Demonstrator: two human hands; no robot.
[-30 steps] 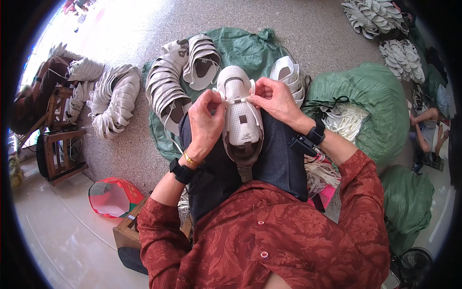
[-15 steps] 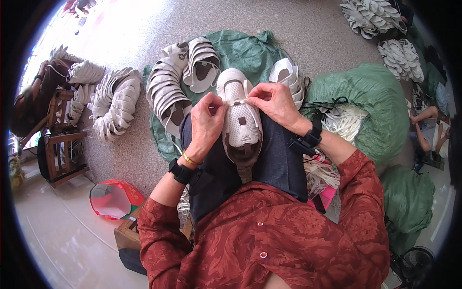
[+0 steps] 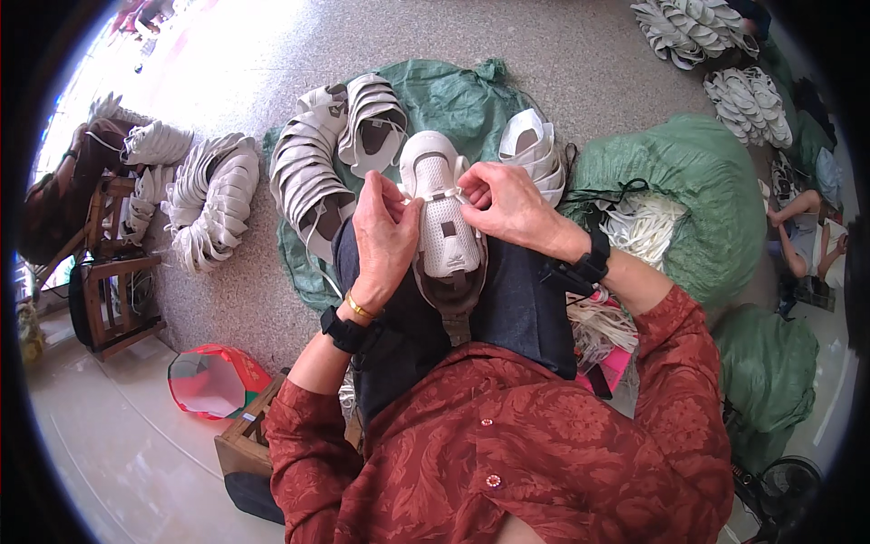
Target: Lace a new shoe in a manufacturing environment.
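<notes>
head view: a white shoe upper (image 3: 446, 222) lying on the lap, toe pointing away, resting on a dark apron (image 3: 521, 304). left hand (image 3: 385, 238) at the upper's left edge, fingers pinched together on a thin white lace (image 3: 435, 197) crossing the front of the upper. right hand (image 3: 510, 207) at the right edge, fingers likewise closed on the other end of that lace, just beside the eyelets. both hands touching the upper, one to each side.

judged as the lacing step, early on: only one span of lace seen across the front, the eyelet rows nearer the body looking bare. next move likely calls for drawing both ends even and snug, then feeding each tip through the next eyelet without letting the span go slack; needs a firm pinch and the upper held steady on the lap.

around: curved stacks of white uppers (image 3: 308, 181) on a green sack (image 3: 453, 95) on the floor ahead, more stacks (image 3: 213, 195) to the left, a filled green bag (image 3: 693, 195) with a bundle of white laces (image 3: 643, 227) to the right, a wooden stool (image 3: 113, 299) far left.
</notes>
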